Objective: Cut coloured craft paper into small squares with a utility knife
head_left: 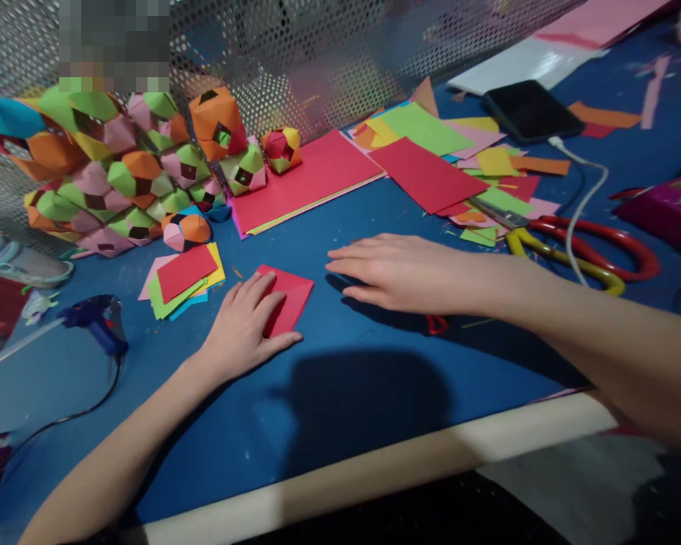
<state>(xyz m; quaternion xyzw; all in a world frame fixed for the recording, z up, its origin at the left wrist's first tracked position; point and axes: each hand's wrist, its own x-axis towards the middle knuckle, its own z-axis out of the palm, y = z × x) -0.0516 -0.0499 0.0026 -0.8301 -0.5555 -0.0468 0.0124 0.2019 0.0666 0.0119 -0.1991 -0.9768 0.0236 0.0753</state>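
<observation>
A small red paper square (293, 294) with a faint crease lies on the blue table. My left hand (247, 322) rests on its left part, fingers spread, covering that side. To the right, apart from the square, my right hand (386, 269) hovers just over the table with its fingers stretched out and nothing in them. Beyond the left hand sits a small stack of coloured paper squares (187, 274), red on top. Partly under the right forearm is a small red loop (436, 325).
Folded paper balls (141, 178) are piled against a perforated metal panel (340, 68). A blue glue gun (99, 322) lies at left. Larger red sheets (318, 178), paper scraps (493, 193), scissors (567, 246) and a phone (530, 110) on a white cable (587, 189) occupy the back and right.
</observation>
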